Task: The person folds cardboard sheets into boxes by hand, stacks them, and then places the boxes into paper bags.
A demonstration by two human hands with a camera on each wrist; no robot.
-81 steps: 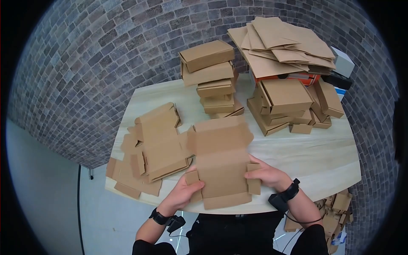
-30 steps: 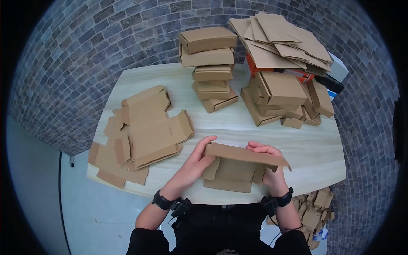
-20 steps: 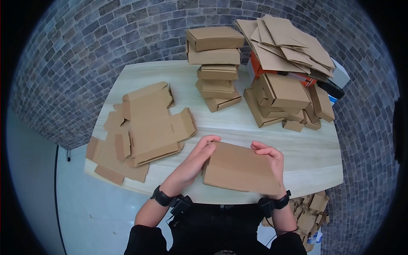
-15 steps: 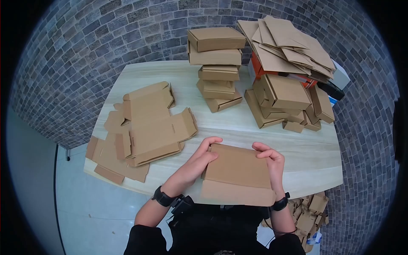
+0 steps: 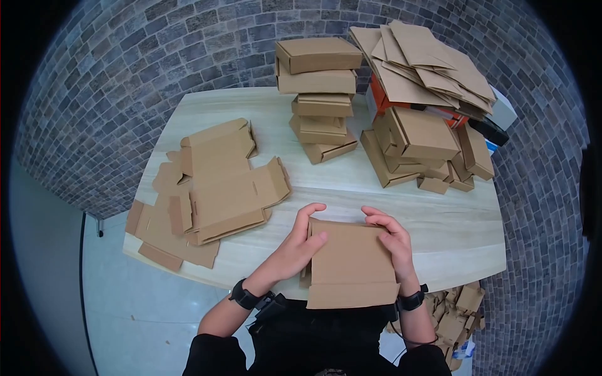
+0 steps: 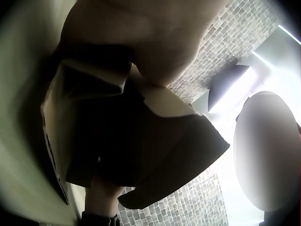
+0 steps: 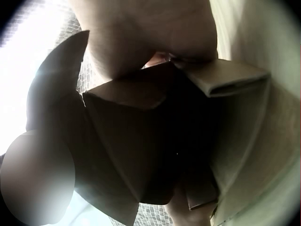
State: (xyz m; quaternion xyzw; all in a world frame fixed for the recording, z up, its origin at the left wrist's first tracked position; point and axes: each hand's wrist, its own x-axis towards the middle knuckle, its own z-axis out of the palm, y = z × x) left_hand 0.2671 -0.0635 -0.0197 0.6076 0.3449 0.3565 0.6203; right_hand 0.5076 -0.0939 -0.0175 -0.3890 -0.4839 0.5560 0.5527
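Gripping one box, two hands

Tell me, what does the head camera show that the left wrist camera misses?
Only the head view shows the table, the flat cardboard sheets, the stack of folded boxes and the right hand. Only the left wrist view shows the dark underside of the box and a bright ceiling light. Both show the left hand gripping that half-folded box.

Brick wall — pale wooden table
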